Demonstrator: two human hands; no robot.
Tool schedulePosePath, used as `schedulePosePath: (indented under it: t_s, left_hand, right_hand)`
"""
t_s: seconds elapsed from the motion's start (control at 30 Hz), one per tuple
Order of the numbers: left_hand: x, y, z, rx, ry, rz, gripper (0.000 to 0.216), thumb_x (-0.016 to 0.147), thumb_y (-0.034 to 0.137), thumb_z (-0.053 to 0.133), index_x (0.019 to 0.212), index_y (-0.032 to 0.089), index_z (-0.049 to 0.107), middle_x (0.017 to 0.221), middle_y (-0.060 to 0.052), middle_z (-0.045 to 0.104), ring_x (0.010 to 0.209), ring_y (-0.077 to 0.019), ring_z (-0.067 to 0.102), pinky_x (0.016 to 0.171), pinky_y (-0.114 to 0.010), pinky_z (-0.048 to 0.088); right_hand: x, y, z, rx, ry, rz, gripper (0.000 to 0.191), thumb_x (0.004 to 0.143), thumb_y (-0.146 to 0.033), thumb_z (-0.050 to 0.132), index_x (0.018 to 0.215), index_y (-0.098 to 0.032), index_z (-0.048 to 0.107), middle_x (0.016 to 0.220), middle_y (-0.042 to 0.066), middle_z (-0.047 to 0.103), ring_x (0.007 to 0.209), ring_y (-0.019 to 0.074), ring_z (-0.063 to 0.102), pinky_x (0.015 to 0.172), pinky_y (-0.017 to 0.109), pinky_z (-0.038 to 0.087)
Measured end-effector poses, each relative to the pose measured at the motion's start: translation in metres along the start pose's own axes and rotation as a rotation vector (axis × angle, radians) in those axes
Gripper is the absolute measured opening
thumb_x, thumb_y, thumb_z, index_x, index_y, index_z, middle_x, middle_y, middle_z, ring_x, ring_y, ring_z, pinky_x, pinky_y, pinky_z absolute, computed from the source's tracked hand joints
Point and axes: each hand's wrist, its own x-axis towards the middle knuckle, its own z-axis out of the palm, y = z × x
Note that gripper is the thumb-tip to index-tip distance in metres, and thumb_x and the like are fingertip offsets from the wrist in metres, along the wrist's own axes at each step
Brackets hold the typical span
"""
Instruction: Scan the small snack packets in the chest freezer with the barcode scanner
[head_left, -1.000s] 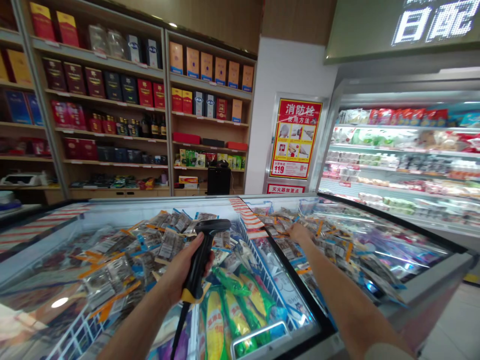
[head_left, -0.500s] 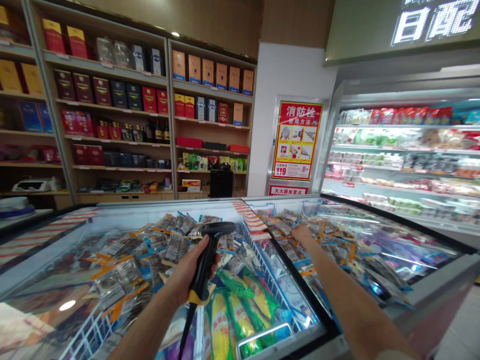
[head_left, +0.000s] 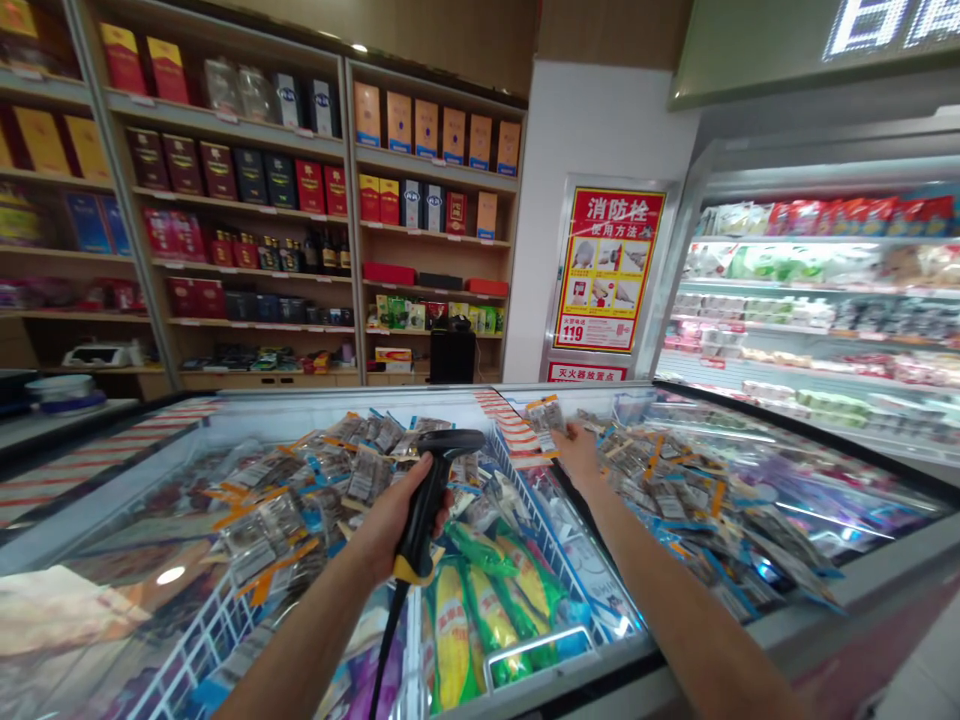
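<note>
My left hand [head_left: 391, 518] is wrapped round the handle of a black and yellow barcode scanner [head_left: 424, 512], held upright above the freezer with its cable trailing down. My right hand [head_left: 579, 452] pinches a small clear packet [head_left: 544, 416] with an orange edge, raised over the striped divider. Its contents are too small to make out. Similar packets [head_left: 679, 480] lie heaped on the right-hand freezer glass, and more packets [head_left: 367, 474] are piled on the left side. Below the scanner are green-wrapped corn cobs [head_left: 489, 610] in a white wire basket [head_left: 551, 550].
Shelves of boxed bottles [head_left: 255, 182] line the back wall. A red fire-hydrant notice [head_left: 609, 268] hangs beside them. A lit chiller [head_left: 825, 285] stands at the right. The freezer's dark frame [head_left: 810, 430] runs along the right edge.
My right hand has come up and left from the right-hand heap, and a packet now shows in its fingers. My left hand still holds the scanner. The view has shifted slightly.
</note>
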Motion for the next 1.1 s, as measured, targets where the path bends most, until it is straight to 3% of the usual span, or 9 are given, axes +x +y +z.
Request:
schedulePosePath:
  t_s: [0.1, 0.17, 0.5, 1.1]
  left_hand:
    - [0.001, 0.000, -0.001, -0.008, 0.001, -0.015, 0.030, 0.078, 0.041, 0.044, 0.073, 0.013, 0.053, 0.051, -0.002, 0.055, 0.037, -0.0079, 0.049, 0.034, -0.017, 0.038]
    - [0.001, 0.000, -0.002, -0.012, 0.001, -0.015, 0.030, 0.078, 0.041, 0.044, 0.074, 0.013, 0.053, 0.051, -0.001, 0.054, 0.037, -0.0081, 0.049, 0.033, -0.017, 0.038]
    - [0.000, 0.003, 0.000, -0.037, 0.002, -0.036, 0.031, 0.079, 0.041, 0.043, 0.075, 0.013, 0.054, 0.050, -0.001, 0.053, 0.036, -0.0077, 0.047, 0.032, -0.017, 0.036]
    - [0.001, -0.002, -0.002, -0.094, -0.190, 0.032, 0.035, 0.079, 0.043, 0.040, 0.076, 0.012, 0.055, 0.055, -0.002, 0.053, 0.041, -0.0066, 0.046, 0.038, -0.017, 0.037]
  right_hand:
    - [-0.020, -0.017, 0.026, 0.275, -0.051, 0.016, 0.034, 0.067, -0.032, 0.049, 0.094, -0.014, 0.058, 0.084, 0.006, 0.065, 0.075, 0.0192, 0.060, 0.063, 0.026, 0.045]
    - [-0.030, -0.025, 0.035, 0.323, -0.088, 0.039, 0.033, 0.065, -0.032, 0.050, 0.092, -0.013, 0.058, 0.079, 0.006, 0.066, 0.072, 0.0196, 0.060, 0.061, 0.027, 0.045]
    - [-0.049, -0.041, 0.042, 0.165, -0.151, -0.043, 0.026, 0.064, -0.032, 0.051, 0.082, -0.015, 0.059, 0.075, 0.005, 0.065, 0.072, 0.0196, 0.059, 0.063, 0.027, 0.042]
    - [-0.061, -0.045, 0.047, 0.170, -0.151, -0.033, 0.025, 0.067, -0.030, 0.051, 0.085, -0.014, 0.058, 0.078, 0.005, 0.065, 0.071, 0.0181, 0.058, 0.063, 0.026, 0.041]
